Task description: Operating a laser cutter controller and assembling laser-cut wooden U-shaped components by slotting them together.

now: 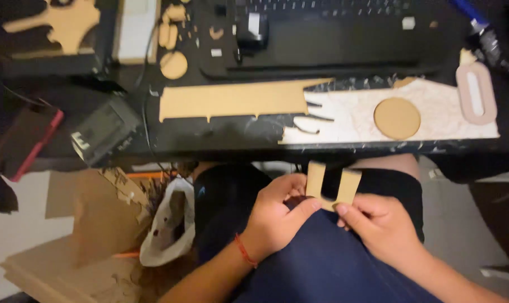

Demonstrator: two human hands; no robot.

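Lower centre of frame: both hands meet over the lap, holding a small U-shaped cardboard piece [332, 186] just below the bench [232, 140] edge. Left hand [279, 216], red thread at the wrist, curls in from the lower left; its grip is pressed together, thumb against the piece's lower left leg. Right hand [380, 224] comes in from the lower right, thumb and forefinger pinching the right leg. The piece stands roughly upright, open side down. On the bench above: a long cardboard strip [232, 100] centre, a cardboard disc [397, 118] on a pale sheet at right, a laptop [327, 28] at top. Cardboard scraps [91, 224] sit lower left.
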